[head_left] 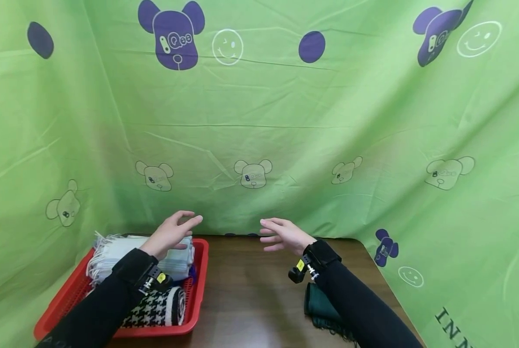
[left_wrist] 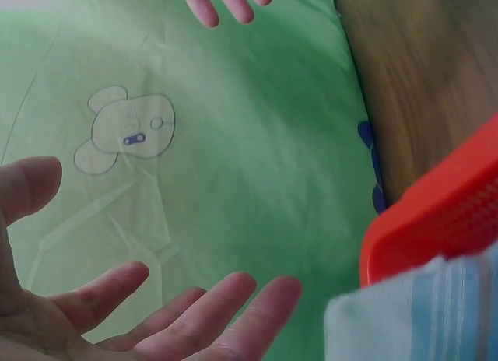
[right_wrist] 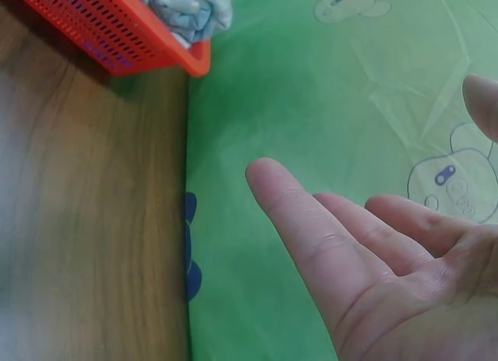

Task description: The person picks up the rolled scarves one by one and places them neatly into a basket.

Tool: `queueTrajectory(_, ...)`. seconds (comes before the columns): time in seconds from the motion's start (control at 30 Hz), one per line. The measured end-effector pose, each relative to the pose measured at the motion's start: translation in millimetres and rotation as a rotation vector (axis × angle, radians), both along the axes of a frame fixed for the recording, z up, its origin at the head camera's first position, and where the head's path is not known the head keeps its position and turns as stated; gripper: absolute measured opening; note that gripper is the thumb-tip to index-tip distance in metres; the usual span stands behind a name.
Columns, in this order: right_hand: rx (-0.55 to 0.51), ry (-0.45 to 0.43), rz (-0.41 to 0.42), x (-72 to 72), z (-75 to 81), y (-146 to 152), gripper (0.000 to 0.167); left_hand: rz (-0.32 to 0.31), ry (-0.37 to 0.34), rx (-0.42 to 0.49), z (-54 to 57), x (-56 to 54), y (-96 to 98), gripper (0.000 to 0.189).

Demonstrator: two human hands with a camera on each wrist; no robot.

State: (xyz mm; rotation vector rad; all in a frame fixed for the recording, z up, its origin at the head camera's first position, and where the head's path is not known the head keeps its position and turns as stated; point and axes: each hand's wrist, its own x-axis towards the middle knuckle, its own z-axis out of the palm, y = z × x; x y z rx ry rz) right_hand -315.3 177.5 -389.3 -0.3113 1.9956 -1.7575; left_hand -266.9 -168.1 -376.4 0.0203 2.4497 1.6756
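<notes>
My left hand [head_left: 170, 237] hovers over the red basket [head_left: 202, 280], fingers apart and holding nothing. Inside the basket lie a pale blue and white fringed cloth [head_left: 116, 249] and a rolled black-and-white houndstooth cloth [head_left: 152, 309]. The left wrist view shows the striped edge of the pale cloth [left_wrist: 443, 314] below the hand. My right hand [head_left: 287, 235] is held above the table, palm facing the left hand, its fingers [right_wrist: 296, 221] extended with nothing in them. Under the right forearm lies a folded dark green fringed cloth [head_left: 322, 304], partly hidden by the sleeve.
A brown wooden table [head_left: 246, 290] carries the basket at its left side. Behind it and along both sides hangs a green curtain [head_left: 285, 106] printed with bear heads and smiley faces, meeting the table's far edge.
</notes>
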Motion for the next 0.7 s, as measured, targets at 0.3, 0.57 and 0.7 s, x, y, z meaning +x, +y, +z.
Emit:
queueTrajectory(0.3, -0.002, -0.009, -0.021, 2.8, -4.2, 18, 0.071, -0.018, -0.003, 0.049, -7.8, -5.4, 20.0, 0.077)
queueTrajectory(0.57, 0.009, -0.003, -0.017, 5.9, -7.4, 34, 0.074, -0.037, -0.014, 0.082, -12.3, -9.7, 36.9, 0.076)
queueTrajectory(0.7, 0.015, -0.007, -0.029, 7.6, -8.1, 42, 0.075, -0.037, -0.013, 0.096, -12.4, -9.8, 47.6, 0.072)
